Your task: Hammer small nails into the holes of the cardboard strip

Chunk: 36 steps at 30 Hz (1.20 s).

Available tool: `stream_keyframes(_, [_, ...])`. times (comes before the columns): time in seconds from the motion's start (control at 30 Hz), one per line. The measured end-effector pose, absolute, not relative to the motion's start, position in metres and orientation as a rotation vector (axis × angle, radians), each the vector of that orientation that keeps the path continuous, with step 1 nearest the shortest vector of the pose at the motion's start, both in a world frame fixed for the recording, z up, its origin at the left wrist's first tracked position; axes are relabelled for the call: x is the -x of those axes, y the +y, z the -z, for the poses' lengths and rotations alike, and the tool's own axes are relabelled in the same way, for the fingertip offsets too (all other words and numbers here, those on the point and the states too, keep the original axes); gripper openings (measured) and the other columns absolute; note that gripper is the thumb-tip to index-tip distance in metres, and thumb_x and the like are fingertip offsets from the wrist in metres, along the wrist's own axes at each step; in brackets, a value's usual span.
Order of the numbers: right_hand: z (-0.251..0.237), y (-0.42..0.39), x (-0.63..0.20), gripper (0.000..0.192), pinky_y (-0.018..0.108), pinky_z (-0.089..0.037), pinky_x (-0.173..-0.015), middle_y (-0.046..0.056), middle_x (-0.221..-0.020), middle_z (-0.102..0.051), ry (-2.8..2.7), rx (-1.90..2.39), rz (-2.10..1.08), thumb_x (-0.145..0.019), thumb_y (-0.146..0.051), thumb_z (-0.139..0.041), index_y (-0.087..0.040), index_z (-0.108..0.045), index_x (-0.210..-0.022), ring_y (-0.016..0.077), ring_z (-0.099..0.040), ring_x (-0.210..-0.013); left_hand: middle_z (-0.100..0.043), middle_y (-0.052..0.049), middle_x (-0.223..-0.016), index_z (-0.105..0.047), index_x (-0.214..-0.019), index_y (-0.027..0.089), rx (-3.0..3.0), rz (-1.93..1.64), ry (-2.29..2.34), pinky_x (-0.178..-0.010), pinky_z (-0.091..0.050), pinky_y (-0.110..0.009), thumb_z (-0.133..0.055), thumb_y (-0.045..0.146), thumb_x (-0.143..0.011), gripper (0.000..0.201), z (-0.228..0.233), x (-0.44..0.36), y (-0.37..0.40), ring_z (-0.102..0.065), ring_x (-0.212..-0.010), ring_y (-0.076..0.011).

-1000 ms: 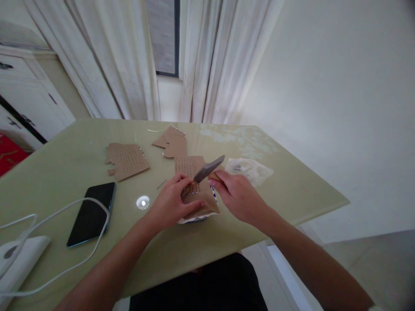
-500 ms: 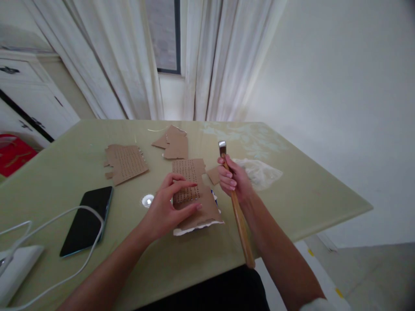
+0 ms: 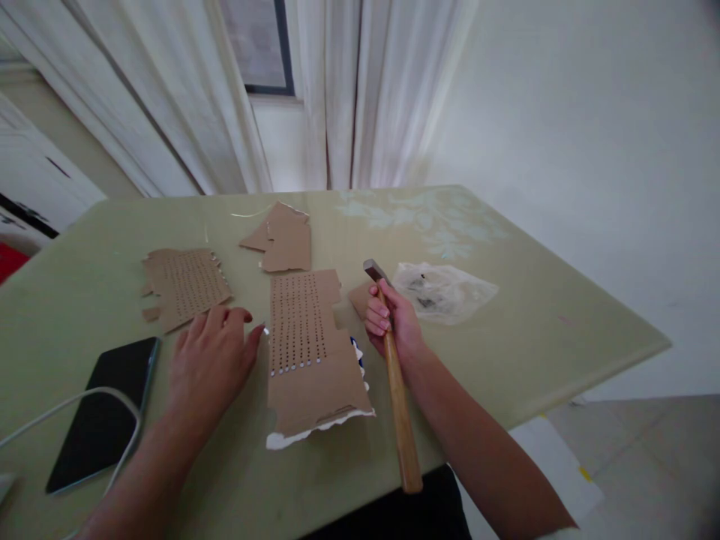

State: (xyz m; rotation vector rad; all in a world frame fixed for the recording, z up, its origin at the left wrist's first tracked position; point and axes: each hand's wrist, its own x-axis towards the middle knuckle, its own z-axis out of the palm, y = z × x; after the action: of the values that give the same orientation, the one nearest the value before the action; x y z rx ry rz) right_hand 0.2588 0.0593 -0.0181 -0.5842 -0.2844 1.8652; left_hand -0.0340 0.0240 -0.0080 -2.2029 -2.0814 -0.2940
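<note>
Right hand (image 3: 391,322) first: its fingers (image 3: 376,321) are wrapped tight around the wooden handle of a hammer (image 3: 394,379), choked up close under the steel head, which pokes up just past the knuckles while the long handle trails back toward the near edge of the table (image 3: 534,330). A grip that high reads like one for short, controlled taps rather than big swings. The hammer stands just to the right of the perforated cardboard sheet (image 3: 309,352), our landmark, lying flat in the middle with neat rows of small holes across its upper half and a torn white edge along its near side; something blue peeks out from under its right edge. Left hand (image 3: 211,360) now: fingers spread and relaxed, palm down on the table just left of the sheet, gripping nothing, fingertips close to the sheet's left edge, seemingly parked where it can steady the card. Farther left of the sheet lies a second punched cardboard piece (image 3: 183,285), and beyond the sheet a plain torn cardboard scrap (image 3: 284,238), both set aside out of the hammer's way. Right of the sheet, past the hammer head, sits a crumpled clear plastic bag (image 3: 442,291) with small dark bits inside. At the near left, a dark smartphone (image 3: 101,412) lies face up with a white cable (image 3: 73,401) looped across it.
</note>
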Motion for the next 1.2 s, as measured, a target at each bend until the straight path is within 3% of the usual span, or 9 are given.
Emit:
stream_keyframes(0.1, [0.017, 0.059, -0.257, 0.024, 0.015, -0.029, -0.032, -0.013, -0.047, -0.042, -0.237, 0.604, -1.842, -0.109, -0.034, -0.064, -0.022, -0.058, -0.089, 0.0065, -0.035, -0.032, -0.073, -0.019, -0.113, -0.073, -0.11, 0.017, 2.26, -0.038, -2.083, -0.089, -0.053, -0.048, -0.042, 0.032, -0.107, 0.035, 0.008, 0.031, 0.023, -0.069, -0.11, -0.0385])
stream_keyframes(0.27, [0.012, 0.059, -0.256, 0.029, 0.015, -0.029, -0.031, -0.012, -0.046, -0.042, -0.204, 0.616, -1.815, -0.113, -0.033, -0.056, -0.02, -0.06, -0.087, 0.0059, -0.034, -0.031, -0.074, -0.02, -0.107, -0.072, -0.107, 0.014, 2.355, -0.186, -2.071, -0.086, -0.054, -0.047, -0.04, 0.013, -0.102, 0.033, 0.003, 0.021, 0.023, -0.073, -0.105, -0.039])
stream_keyframes(0.43, [0.009, 0.058, -0.256, 0.03, 0.015, -0.03, -0.031, -0.012, -0.045, -0.042, -0.209, 0.638, -1.798, -0.112, -0.032, -0.057, -0.02, -0.059, -0.085, 0.0062, -0.034, -0.031, -0.075, -0.02, -0.106, -0.071, -0.108, 0.014, 2.236, -0.045, -2.154, -0.087, -0.054, -0.047, -0.041, 0.028, -0.109, 0.034, 0.005, 0.031, 0.024, -0.074, -0.104, -0.0397])
stream_keyframes(0.6, [0.01, 0.06, -0.257, 0.029, 0.015, -0.029, -0.032, -0.012, -0.045, -0.041, -0.2, 0.665, -1.784, -0.112, -0.032, -0.056, -0.021, -0.058, -0.086, 0.0061, -0.034, -0.031, -0.075, -0.023, -0.121, -0.068, -0.13, 0.012, 2.021, 0.064, -2.171, -0.088, -0.053, -0.049, -0.034, 0.032, -0.113, 0.043, 0.003, 0.043, 0.025, -0.072, -0.112, -0.0415])
stream_keyframes(0.67, [0.011, 0.061, -0.257, 0.027, 0.015, -0.03, -0.032, -0.013, -0.046, -0.041, -0.205, 0.661, -1.794, -0.111, -0.032, -0.06, -0.021, -0.057, -0.086, 0.006, -0.034, -0.031, -0.075, -0.021, -0.125, -0.071, -0.127, 0.015, 2.087, 0.072, -2.138, -0.091, -0.052, -0.048, -0.037, 0.033, -0.113, 0.041, 0.007, 0.043, 0.025, -0.071, -0.115, -0.0402])
stream_keyframes(0.87, [0.015, 0.062, -0.259, 0.025, 0.015, -0.031, -0.032, -0.013, -0.047, -0.042, -0.223, 0.648, -1.797, -0.109, -0.032, -0.063, -0.021, -0.057, -0.087, 0.006, -0.036, -0.031, -0.075, -0.019, -0.109, -0.072, -0.107, 0.015, 2.262, 0.05, -2.05, -0.089, -0.052, -0.047, -0.037, 0.024, -0.11, 0.036, 0.024, 0.037, 0.028, -0.071, -0.107, -0.0383])
stream_keyframes(0.93, [0.015, 0.062, -0.259, 0.024, 0.015, -0.031, -0.032, -0.014, -0.047, -0.042, -0.224, 0.65, -1.79, -0.107, -0.032, -0.066, -0.022, -0.056, -0.087, 0.0061, -0.036, -0.031, -0.076, -0.018, -0.103, -0.071, -0.107, 0.016, 2.214, 0.252, -2.075, -0.088, -0.052, -0.047, -0.039, 0.026, -0.11, 0.033, 0.025, 0.036, 0.031, -0.072, -0.104, -0.0379])
stream_keyframes(1.07, [0.014, 0.063, -0.258, 0.026, 0.014, -0.03, -0.032, -0.014, -0.047, -0.04, -0.207, 0.665, -1.782, -0.107, -0.033, -0.067, -0.022, -0.055, -0.087, 0.0061, -0.036, -0.031, -0.08, -0.011, -0.105, -0.073, -0.116, 0.02, 2.184, 1.079, -1.908, -0.096, -0.054, -0.046, -0.054, 0.035, -0.108, 0.026, 0.013, 0.031, 0.031, -0.072, -0.1, -0.0305])
stream_keyframes(1.2, [0.011, 0.062, -0.258, 0.027, 0.014, -0.029, -0.031, -0.014, -0.047, -0.04, -0.188, 0.677, -1.782, -0.109, -0.033, -0.064, -0.022, -0.054, -0.086, 0.0062, -0.037, -0.031, -0.081, -0.003, -0.098, -0.074, -0.105, 0.024, 2.267, 1.794, -1.736, -0.083, -0.058, -0.035, -0.071, 0.036, -0.103, 0.013, -0.003, 0.016, 0.011, -0.074, -0.087, -0.0209])
